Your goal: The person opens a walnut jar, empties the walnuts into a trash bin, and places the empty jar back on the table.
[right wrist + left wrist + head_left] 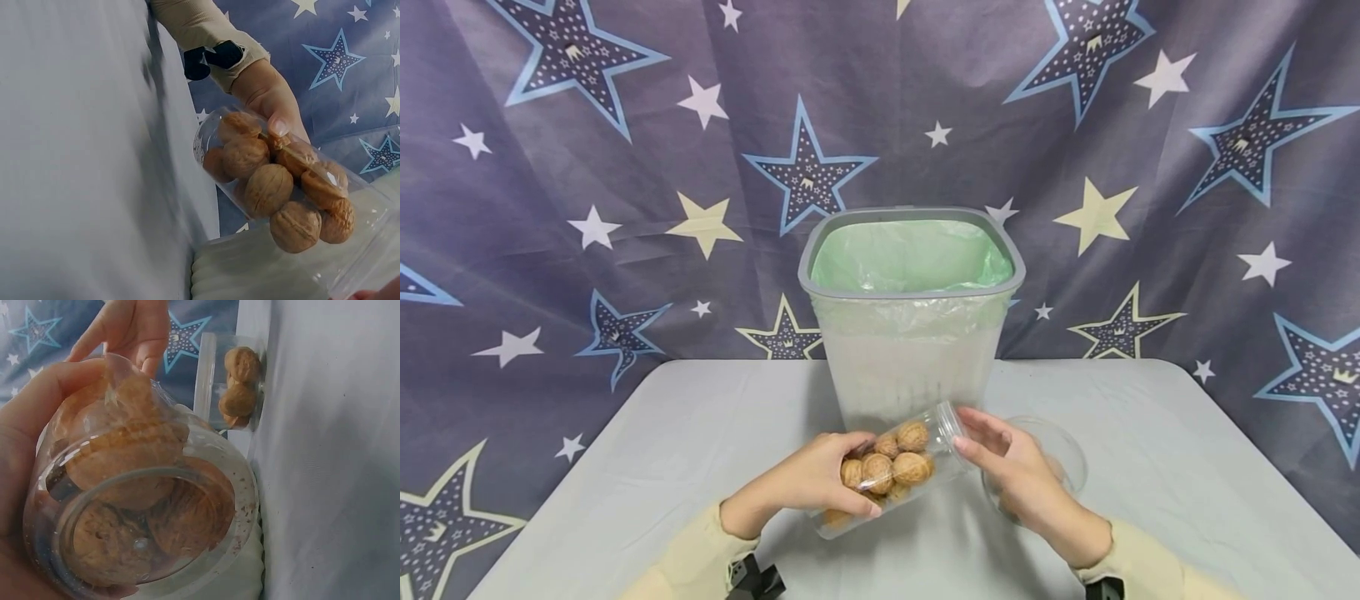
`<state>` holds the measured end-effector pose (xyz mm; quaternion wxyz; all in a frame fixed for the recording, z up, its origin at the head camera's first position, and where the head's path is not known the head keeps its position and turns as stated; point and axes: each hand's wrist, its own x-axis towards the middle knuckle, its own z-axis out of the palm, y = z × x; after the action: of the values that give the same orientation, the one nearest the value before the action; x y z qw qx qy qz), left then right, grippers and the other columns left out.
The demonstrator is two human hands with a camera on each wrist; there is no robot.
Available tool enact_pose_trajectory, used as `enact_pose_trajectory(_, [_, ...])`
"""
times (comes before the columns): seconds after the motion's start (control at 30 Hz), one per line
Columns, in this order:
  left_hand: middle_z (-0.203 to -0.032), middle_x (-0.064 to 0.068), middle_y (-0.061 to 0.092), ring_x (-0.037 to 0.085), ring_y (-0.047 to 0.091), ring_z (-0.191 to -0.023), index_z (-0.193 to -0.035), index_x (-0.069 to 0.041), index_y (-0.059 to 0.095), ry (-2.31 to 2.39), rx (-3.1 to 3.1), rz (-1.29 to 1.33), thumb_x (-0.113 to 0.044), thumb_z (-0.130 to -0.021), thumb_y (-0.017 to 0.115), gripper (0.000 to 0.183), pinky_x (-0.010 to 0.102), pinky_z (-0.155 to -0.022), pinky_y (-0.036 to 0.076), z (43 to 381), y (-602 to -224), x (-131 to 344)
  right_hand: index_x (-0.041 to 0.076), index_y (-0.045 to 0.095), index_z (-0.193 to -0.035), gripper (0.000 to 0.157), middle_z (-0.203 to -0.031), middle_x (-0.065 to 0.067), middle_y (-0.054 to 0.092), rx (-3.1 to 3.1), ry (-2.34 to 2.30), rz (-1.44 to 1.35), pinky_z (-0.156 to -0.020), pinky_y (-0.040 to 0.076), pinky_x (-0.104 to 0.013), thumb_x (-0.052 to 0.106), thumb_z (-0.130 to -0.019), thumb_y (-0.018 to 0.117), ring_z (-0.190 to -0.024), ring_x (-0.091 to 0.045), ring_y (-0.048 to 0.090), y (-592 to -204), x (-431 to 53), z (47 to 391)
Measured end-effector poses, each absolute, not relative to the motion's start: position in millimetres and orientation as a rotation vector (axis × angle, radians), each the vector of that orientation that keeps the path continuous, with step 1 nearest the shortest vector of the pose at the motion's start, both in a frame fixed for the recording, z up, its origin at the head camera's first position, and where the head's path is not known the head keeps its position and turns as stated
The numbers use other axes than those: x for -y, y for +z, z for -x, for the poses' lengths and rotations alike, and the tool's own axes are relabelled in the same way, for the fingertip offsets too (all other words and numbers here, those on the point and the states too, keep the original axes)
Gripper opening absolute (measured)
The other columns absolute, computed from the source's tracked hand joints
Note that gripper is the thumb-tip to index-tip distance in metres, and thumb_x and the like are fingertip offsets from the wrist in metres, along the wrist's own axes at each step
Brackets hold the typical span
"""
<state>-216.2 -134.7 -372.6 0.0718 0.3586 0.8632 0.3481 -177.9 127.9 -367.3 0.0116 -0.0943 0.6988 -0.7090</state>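
Note:
My left hand [831,479] grips a clear plastic jar [943,467] round its body. Several walnuts [877,472] lie inside it. The jar is tilted, its mouth up and to the right, and its round base [144,531] faces the left wrist camera. At the mouth, my right hand [1022,475] has its thumb and fingers spread close to the rim; whether they press on it I cannot tell. Behind that hand a round clear container [1063,433] stands on the table, partly hidden. The left wrist view shows walnuts [239,400] in it.
A whitish bin [917,358] with a grey rim and a green bag liner [917,254] stands just beyond the jar. Pale cloth covers the table [715,433]. A star-patterned curtain [647,167] hangs behind and at both sides.

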Motion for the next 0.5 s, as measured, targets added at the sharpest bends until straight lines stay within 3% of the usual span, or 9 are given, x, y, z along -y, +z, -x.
enact_pose_trajectory(0.27, [-0.084, -0.014, 0.062, 0.003, 0.056, -0.074, -0.108, -0.02, 0.06, 1.056, -2.566, -1.091, -0.036, -0.064, 0.081, 0.052, 0.022, -0.067, 0.049, 217.6, -372.8, 137.4, -0.014, 0.034, -0.137, 0.065, -0.142, -0.029, 0.037, -2.041, -2.249, 0.434, -0.096, 0.04, -0.018, 0.008, -0.084, 0.066, -0.131, -0.035, 0.037, -371.3, -133.4, 182.8])
enact_pose_trajectory(0.5, [-0.085, -0.012, 0.061, 0.003, 0.056, -0.075, -0.108, -0.019, 0.06, 1.078, -2.531, -1.105, -0.035, -0.064, 0.081, 0.051, 0.022, -0.068, 0.049, 217.5, -370.7, 138.9, -0.018, 0.023, -0.139, 0.073, -0.147, -0.033, 0.022, -1.902, -2.265, 0.673, -0.102, 0.034, -0.019, 0.005, -0.084, 0.065, -0.129, -0.009, 0.04, -373.8, -140.7, 189.7])
